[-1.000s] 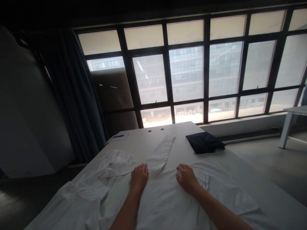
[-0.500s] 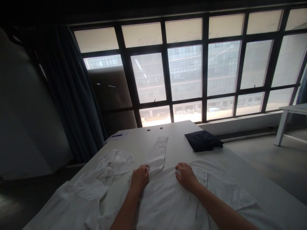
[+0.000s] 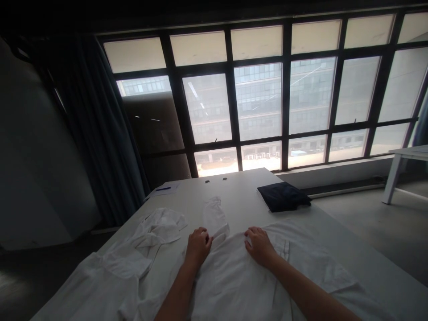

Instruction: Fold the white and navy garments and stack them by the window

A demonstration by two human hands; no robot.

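A white shirt point(image 3: 230, 276) lies spread on the white table in front of me, creased in the middle. My left hand point(image 3: 199, 244) is closed on its cloth near the base of a sleeve point(image 3: 214, 214), which points away toward the window. At the upper edge of the shirt, my right hand point(image 3: 259, 244) has its fingers curled down on the fabric, with the thumb close to the forefinger. The cloth under both palms is hidden.
Another rumpled white garment point(image 3: 157, 232) lies along the left side of the table point(image 3: 244, 183). A folded dark garment point(image 3: 284, 196) rests at the right edge. At the far left corner is paper with a pen point(image 3: 163, 189). Behind stand a curtain point(image 3: 103, 133) and windows.
The sleeve's far end has swung left and bunched up more. My left hand has shifted slightly right and away from me; the right hand stays in place.
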